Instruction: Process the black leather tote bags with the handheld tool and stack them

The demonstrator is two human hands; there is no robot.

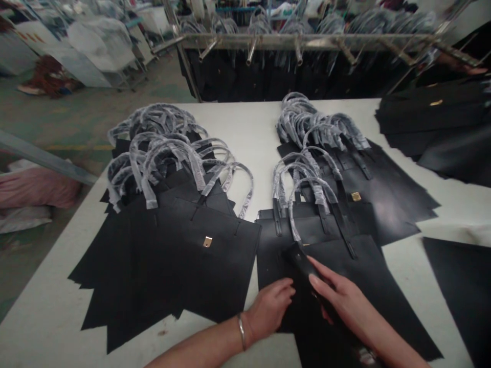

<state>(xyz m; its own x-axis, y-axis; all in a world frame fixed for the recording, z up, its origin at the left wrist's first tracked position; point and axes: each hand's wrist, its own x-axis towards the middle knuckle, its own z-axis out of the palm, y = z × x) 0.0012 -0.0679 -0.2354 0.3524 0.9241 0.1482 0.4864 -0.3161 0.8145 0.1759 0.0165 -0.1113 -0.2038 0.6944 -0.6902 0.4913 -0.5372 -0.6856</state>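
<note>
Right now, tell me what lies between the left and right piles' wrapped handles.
White tabletop lies between the left handles and right handles in the head view.

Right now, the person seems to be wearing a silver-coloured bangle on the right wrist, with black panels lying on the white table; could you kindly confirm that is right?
Not quite: the head view shows the silver-coloured bangle worn just behind the left hand, not the right. The black panels do lie on the white table.

Plain black panels [368, 291], gold clasp [207, 242]
</note>
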